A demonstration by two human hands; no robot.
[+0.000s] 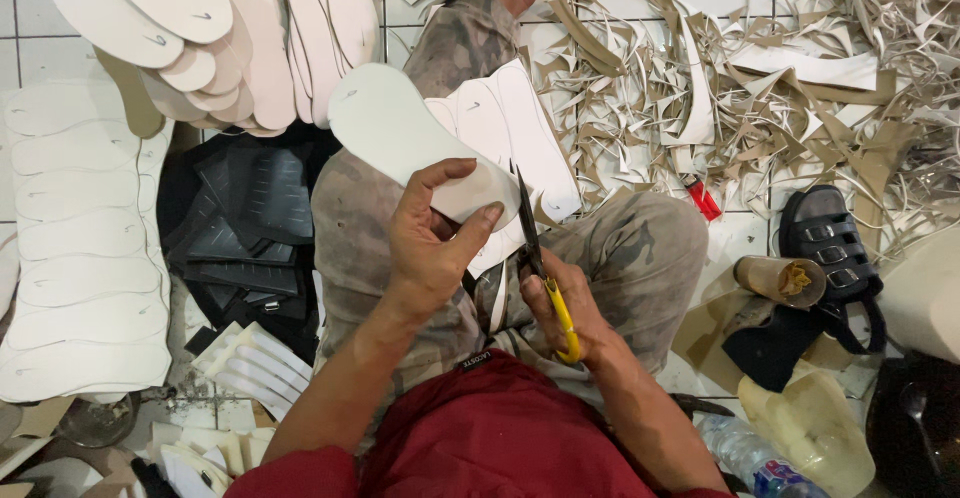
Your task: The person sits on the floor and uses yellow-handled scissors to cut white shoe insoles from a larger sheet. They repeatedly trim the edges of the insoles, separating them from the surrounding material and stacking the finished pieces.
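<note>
Your left hand [432,248] grasps a white sole-shaped piece [420,143]: the thumb lies across its near edge on top, the index finger curves over the upper side, and the other fingers are hidden below it. The piece points up and to the left from your hand, over your left knee.

Your right hand [560,308] is closed around the yellow handles of a pair of scissors [535,258]. The dark blades point upward and their tip meets the right edge of the white piece, just beside your left thumb. I cannot tell how far the blades are apart.

Under the held piece, more white sole pieces [520,138] lie on your lap, on the camouflage trousers [640,258]. You sit on a white tiled floor.

To your left there is a stack of black ribbed soles [250,218] on the floor, and beside it a long row of white soles [85,248] that overlap each other. Above them, at the top left, lies another fanned pile of pale soles [220,28].

To your right, a large heap of beige and white trimmings [760,78] covers the floor. Near its lower edge lies a small red object [704,199], and further right a black sandal [830,243] with a brown cylinder-shaped container [780,280] just beside it. A plastic bottle [750,453] lies near your right forearm.
</note>
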